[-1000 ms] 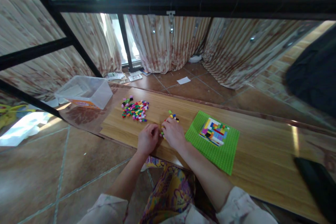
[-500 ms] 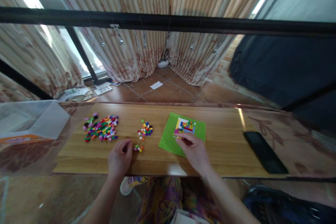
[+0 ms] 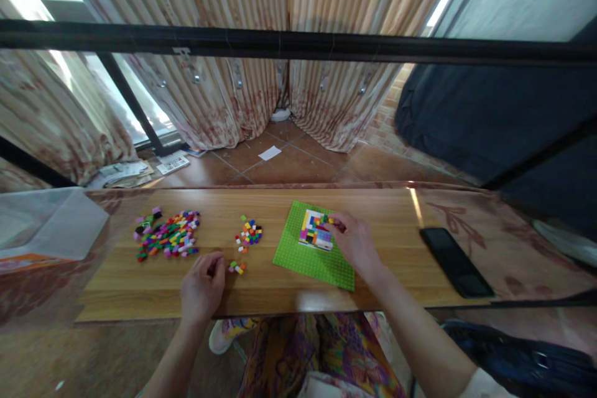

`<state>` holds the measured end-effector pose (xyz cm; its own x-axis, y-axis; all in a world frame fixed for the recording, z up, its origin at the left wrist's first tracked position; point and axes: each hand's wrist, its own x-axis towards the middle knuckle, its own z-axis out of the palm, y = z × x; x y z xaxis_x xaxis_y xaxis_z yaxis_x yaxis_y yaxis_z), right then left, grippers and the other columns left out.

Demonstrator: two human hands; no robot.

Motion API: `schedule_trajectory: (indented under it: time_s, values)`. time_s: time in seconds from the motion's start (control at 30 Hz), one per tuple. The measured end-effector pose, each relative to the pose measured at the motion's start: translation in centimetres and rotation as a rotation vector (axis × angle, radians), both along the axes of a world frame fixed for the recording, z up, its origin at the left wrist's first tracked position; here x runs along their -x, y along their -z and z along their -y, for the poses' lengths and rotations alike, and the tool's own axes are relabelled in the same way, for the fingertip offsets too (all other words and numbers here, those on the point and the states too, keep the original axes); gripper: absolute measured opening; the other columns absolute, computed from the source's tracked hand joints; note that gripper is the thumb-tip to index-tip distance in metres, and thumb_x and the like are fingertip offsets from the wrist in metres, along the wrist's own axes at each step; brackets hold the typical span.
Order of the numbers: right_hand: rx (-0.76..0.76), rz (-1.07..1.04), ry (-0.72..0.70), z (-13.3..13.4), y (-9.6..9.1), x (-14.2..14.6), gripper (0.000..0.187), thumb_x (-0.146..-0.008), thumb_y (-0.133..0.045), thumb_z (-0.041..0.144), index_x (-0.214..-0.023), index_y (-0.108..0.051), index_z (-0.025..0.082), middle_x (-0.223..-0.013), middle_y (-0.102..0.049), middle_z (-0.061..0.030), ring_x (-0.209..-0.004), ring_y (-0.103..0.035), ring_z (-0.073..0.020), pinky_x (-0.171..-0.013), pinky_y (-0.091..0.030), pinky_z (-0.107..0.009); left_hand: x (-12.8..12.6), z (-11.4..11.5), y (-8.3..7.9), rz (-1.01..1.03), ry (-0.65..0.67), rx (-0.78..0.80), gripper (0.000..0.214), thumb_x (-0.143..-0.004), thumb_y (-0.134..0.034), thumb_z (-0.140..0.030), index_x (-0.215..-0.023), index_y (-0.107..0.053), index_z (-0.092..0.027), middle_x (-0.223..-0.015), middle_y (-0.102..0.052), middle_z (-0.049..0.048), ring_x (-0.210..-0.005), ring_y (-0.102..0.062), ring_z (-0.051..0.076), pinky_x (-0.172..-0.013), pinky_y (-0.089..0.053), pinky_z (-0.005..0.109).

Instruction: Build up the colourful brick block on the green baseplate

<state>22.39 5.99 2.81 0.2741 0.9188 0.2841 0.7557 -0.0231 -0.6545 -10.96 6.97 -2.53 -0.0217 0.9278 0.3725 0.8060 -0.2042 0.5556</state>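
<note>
A green studded baseplate (image 3: 291, 252) lies on the wooden board, slightly turned. On its far middle part sits a low multicoloured brick build (image 3: 313, 233) with a white border. My right hand (image 3: 358, 242) reaches over the plate's right side. Its thumb and fingers are pinched together at the build's far right edge; what is between the fingertips is too small to make out. My left hand (image 3: 201, 286) rests curled on the board near its front edge, and its fingers hide whatever they hold. Just right of it lies a tiny group of loose bricks (image 3: 237, 268).
A small brick pile (image 3: 249, 233) lies left of the plate, and a larger pile (image 3: 170, 235) farther left. A translucent plastic bin (image 3: 51, 224) stands at the left end. A black phone (image 3: 456, 261) lies right. A dark metal rail (image 3: 298, 45) crosses beyond the board.
My right hand has moved from the near left side of the brick build to its far right edge, uncovering the front. My left hand stays curled in place. The view has shifted slightly.
</note>
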Motion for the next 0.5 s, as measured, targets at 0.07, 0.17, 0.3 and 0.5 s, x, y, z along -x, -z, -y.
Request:
schedule_trajectory:
  time_s: [0.07, 0.17, 0.3, 0.5]
  values:
    - [0.033, 0.029, -0.013, -0.5, 0.1, -0.1, 0.014, -0.079, -0.063, 0.025, -0.088, -0.071, 0.019, -0.080, -0.067, -0.0033, -0.067, -0.059, -0.0150, -0.067, -0.045, -0.028, 0.0, 0.0, -0.1, 0.001, 0.004, 0.002, 0.027, -0.085, -0.047, -0.037, -0.084, -0.067, -0.018, -0.083, -0.070, 0.0066, -0.073, -0.065, 0.020, -0.069, -0.050, 0.030]
    - [0.048, 0.047, -0.033, -1.0, 0.4, -0.3, 0.013, -0.077, -0.064, 0.023, -0.088, -0.071, 0.018, -0.076, -0.065, -0.0018, -0.065, -0.057, -0.0140, -0.065, -0.043, -0.027, -0.1, -0.1, -0.1, 0.003, 0.007, 0.000, 0.027, -0.085, -0.047, -0.036, -0.084, -0.067, -0.017, -0.083, -0.070, 0.0069, -0.073, -0.065, 0.019, -0.070, -0.050, 0.030]
    - [0.038, 0.063, -0.039, -1.4, 0.6, -0.5, 0.012, -0.076, -0.065, 0.025, -0.086, -0.071, 0.020, -0.073, -0.063, -0.0003, -0.064, -0.055, -0.0135, -0.063, -0.041, -0.026, -0.1, -0.1, 0.1, 0.010, 0.011, -0.010, 0.027, -0.086, -0.047, -0.035, -0.084, -0.067, -0.017, -0.082, -0.070, 0.0068, -0.073, -0.065, 0.019, -0.071, -0.050, 0.030]
    - [0.014, -0.005, 0.032, -1.4, 0.9, -0.7, 0.015, -0.075, -0.068, 0.036, -0.083, -0.074, 0.025, -0.078, -0.065, -0.0008, -0.070, -0.057, -0.0160, -0.066, -0.040, -0.029, 0.0, -0.1, 0.2, 0.010, 0.019, -0.028, 0.026, -0.086, -0.047, -0.035, -0.084, -0.066, -0.018, -0.082, -0.070, 0.0066, -0.075, -0.065, 0.019, -0.071, -0.050, 0.030]
